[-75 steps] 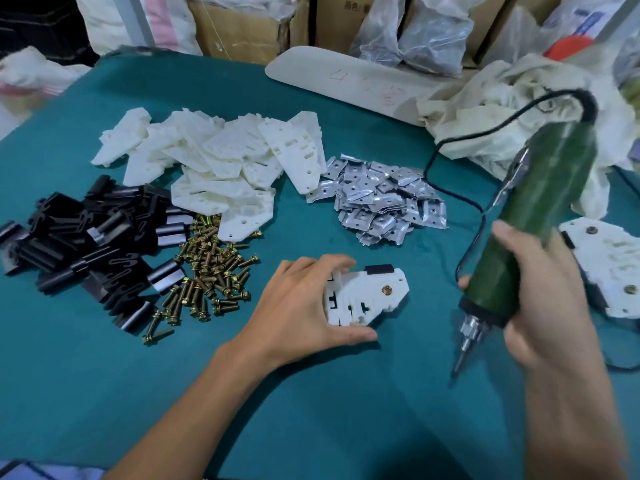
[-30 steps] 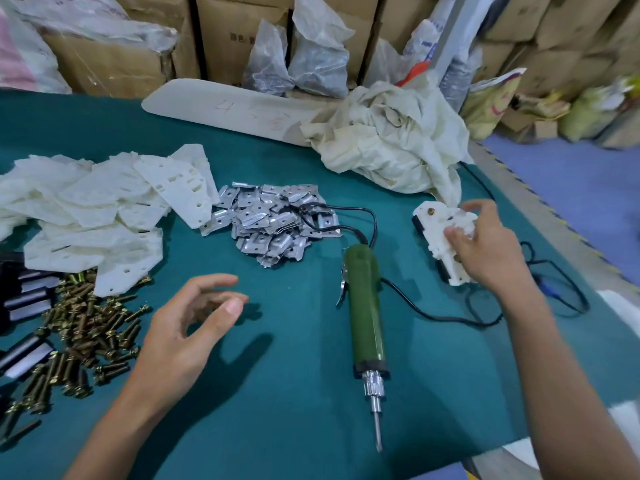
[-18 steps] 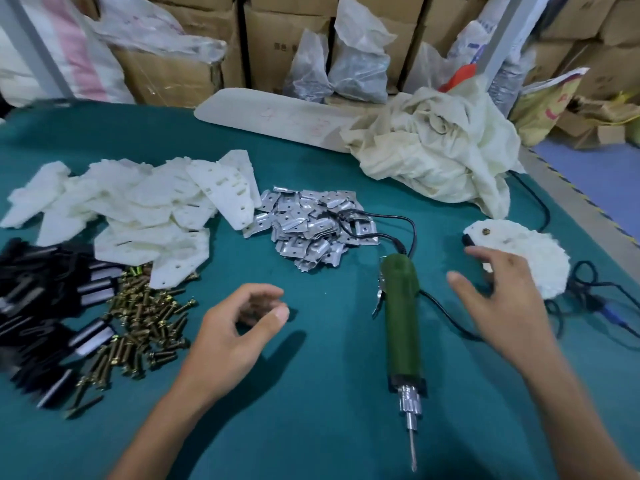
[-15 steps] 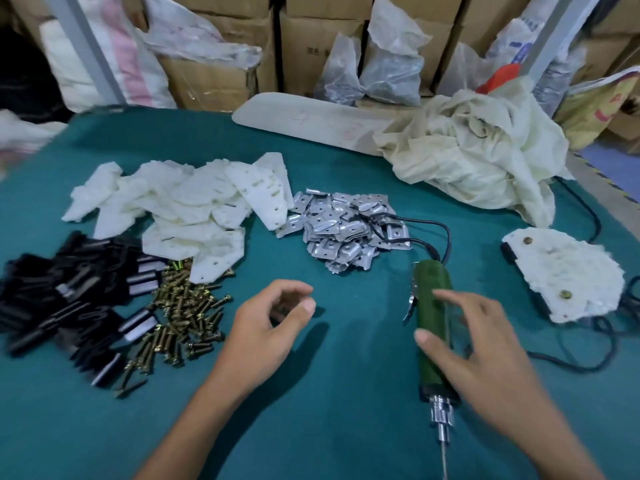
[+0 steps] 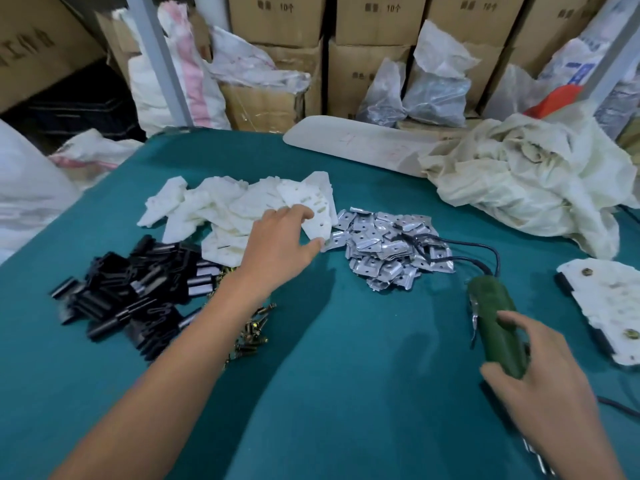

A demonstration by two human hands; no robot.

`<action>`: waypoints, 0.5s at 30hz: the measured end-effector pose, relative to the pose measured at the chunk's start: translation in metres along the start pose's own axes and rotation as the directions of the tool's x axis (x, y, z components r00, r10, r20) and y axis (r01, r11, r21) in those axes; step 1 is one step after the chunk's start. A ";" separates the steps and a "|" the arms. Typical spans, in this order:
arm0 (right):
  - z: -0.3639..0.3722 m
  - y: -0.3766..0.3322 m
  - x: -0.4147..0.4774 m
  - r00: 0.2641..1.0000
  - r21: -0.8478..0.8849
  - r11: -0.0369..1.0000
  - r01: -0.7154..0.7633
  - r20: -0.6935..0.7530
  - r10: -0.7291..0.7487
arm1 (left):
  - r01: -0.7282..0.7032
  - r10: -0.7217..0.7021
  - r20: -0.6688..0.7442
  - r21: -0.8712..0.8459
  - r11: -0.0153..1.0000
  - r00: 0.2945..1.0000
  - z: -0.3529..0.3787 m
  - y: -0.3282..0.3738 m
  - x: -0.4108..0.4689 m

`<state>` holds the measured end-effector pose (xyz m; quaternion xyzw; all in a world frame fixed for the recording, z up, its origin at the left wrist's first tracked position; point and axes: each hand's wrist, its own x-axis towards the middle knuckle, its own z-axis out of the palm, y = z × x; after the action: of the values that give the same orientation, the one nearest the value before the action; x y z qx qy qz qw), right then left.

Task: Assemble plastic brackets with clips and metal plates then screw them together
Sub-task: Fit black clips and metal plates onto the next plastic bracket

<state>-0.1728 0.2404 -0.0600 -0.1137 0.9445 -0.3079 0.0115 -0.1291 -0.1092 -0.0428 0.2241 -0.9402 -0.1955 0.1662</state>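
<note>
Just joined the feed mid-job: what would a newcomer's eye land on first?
The left hand touches the white plastic brackets heaped at centre back, beside a shiny pile of metal plates. At near right the right hand grips a green electric screwdriver; black clips lie heaped at left.
</note>
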 end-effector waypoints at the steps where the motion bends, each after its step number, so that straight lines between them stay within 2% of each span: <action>1: -0.002 0.003 0.004 1.000 -0.008 1.000 -0.006 -0.003 0.006 | 0.008 -0.010 0.037 0.056 0.998 0.999 0.000 -0.001 0.015; 5: -0.007 0.010 0.015 1.000 -0.005 1.000 -0.018 -0.013 0.018 | -0.045 -0.011 0.248 0.219 0.975 0.969 0.008 -0.007 0.066; 9: -0.007 0.010 0.016 1.000 -0.047 0.999 0.019 -0.002 -0.019 | -0.134 0.001 0.480 0.243 0.961 0.877 0.012 -0.020 0.101; 12: -0.012 0.000 0.012 0.993 -0.024 0.996 0.084 -0.086 -0.086 | -0.157 -0.037 0.570 0.287 0.945 0.821 0.010 -0.027 0.119; 15: -0.014 -0.019 -0.002 0.982 0.117 0.981 0.154 -0.127 -0.139 | -0.182 -0.041 0.587 0.316 0.931 0.809 0.010 -0.029 0.125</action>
<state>-0.1686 0.2341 -0.0372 -0.1635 0.9112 -0.3732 -0.0602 -0.2282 -0.1904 -0.0360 0.1440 -0.9726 -0.0742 -0.1666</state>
